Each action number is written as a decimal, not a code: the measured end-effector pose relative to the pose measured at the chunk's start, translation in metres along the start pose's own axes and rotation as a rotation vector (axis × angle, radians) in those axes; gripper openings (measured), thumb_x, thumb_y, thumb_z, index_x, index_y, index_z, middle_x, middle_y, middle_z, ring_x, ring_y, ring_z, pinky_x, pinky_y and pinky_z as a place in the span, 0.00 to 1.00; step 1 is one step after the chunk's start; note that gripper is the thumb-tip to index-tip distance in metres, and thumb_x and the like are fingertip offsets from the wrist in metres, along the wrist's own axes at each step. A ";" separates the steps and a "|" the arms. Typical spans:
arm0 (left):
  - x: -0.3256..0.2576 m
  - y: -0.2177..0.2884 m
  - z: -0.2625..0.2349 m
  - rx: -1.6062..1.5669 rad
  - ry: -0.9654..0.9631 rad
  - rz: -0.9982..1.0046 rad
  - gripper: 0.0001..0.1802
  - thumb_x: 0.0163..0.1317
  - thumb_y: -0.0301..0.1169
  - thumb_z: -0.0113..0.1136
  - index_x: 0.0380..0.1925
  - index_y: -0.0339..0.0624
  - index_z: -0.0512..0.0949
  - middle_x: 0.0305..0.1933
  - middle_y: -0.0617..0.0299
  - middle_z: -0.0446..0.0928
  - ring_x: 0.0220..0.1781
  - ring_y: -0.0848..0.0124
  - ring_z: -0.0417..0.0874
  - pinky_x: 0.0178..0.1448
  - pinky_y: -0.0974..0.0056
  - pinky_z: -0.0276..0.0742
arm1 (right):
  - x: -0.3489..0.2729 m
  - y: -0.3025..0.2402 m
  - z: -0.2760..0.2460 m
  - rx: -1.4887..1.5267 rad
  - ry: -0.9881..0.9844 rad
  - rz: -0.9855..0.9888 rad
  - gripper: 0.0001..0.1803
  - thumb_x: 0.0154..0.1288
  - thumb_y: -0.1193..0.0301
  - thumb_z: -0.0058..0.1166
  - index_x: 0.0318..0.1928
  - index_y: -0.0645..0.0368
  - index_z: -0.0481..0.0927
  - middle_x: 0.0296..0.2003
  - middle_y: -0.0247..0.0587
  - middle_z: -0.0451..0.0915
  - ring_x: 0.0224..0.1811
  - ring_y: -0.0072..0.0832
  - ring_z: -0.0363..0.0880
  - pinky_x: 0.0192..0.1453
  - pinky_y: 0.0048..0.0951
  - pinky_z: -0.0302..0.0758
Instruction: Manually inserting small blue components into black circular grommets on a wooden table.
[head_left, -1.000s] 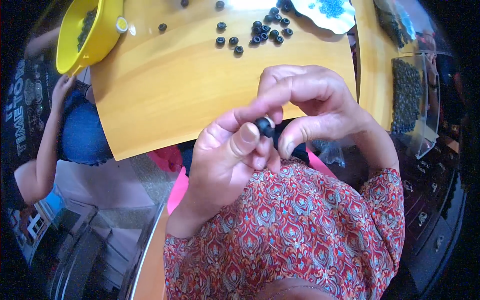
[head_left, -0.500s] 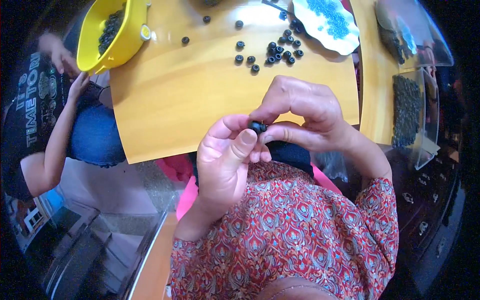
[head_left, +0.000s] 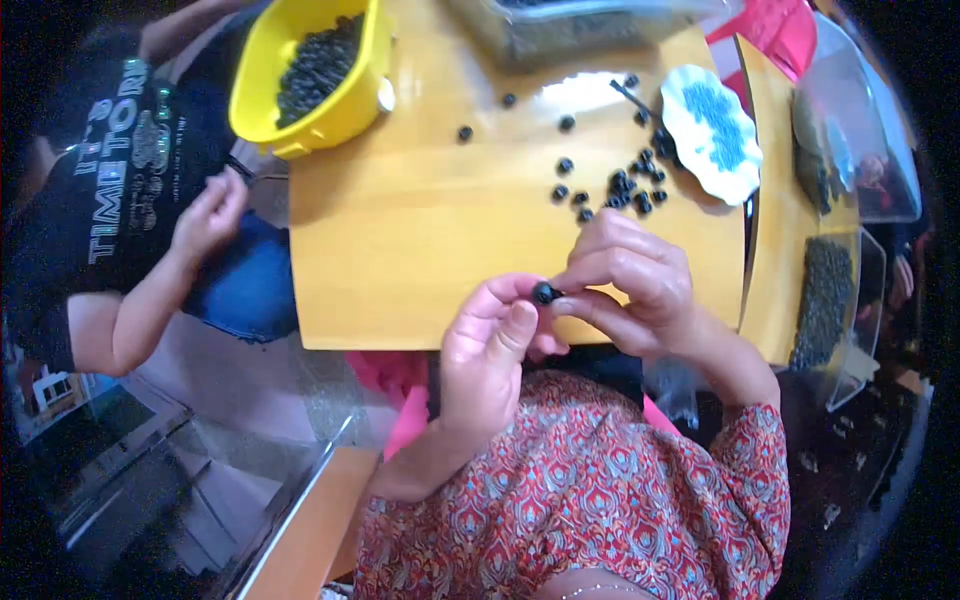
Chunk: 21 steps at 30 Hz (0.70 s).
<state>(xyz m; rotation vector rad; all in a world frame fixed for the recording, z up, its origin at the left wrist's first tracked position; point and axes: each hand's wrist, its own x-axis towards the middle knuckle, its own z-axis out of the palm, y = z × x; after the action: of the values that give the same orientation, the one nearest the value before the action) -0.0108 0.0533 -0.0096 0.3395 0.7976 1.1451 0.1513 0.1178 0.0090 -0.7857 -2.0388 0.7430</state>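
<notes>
My left hand [head_left: 480, 370] pinches a small round black part [head_left: 543, 293] between thumb and forefinger, just off the near table edge. My right hand [head_left: 640, 285] has its thumb and forefinger closed at the right side of that same part. A small dark bit seems to stick out there, mostly covered by the fingertips. Beyond my hands, loose black round parts [head_left: 622, 185] are scattered and clustered on the table, some showing a central hole. Tiny blue pieces [head_left: 715, 120] lie on a white scalloped plate [head_left: 738, 185] to their right.
A yellow tub [head_left: 350, 125] of black parts stands at the far left of the wooden table [head_left: 400, 250]. A clear box [head_left: 570, 40] sits at the far edge. More clear containers [head_left: 825, 300] with dark parts line the right side. Another person [head_left: 140, 210] sits at the left.
The view has shifted, bringing the far box into sight. Both hands keep hold of the black part, with little change of grip. The other person's hand has left the yellow tub.
</notes>
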 end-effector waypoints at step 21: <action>0.007 0.003 -0.031 -0.096 -0.016 -0.177 0.13 0.67 0.29 0.51 0.48 0.34 0.71 0.35 0.61 0.74 0.31 0.75 0.75 0.41 0.68 0.76 | 0.143 0.065 0.025 0.068 0.123 0.182 0.11 0.59 0.74 0.60 0.43 0.62 0.81 0.33 0.34 0.82 0.37 0.17 0.78 0.42 0.20 0.76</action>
<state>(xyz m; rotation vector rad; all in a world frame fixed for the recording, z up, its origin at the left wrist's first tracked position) -0.0333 0.0562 -0.0316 0.1941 0.7409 1.0098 0.0788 0.2591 0.0168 -0.9633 -1.8397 0.8395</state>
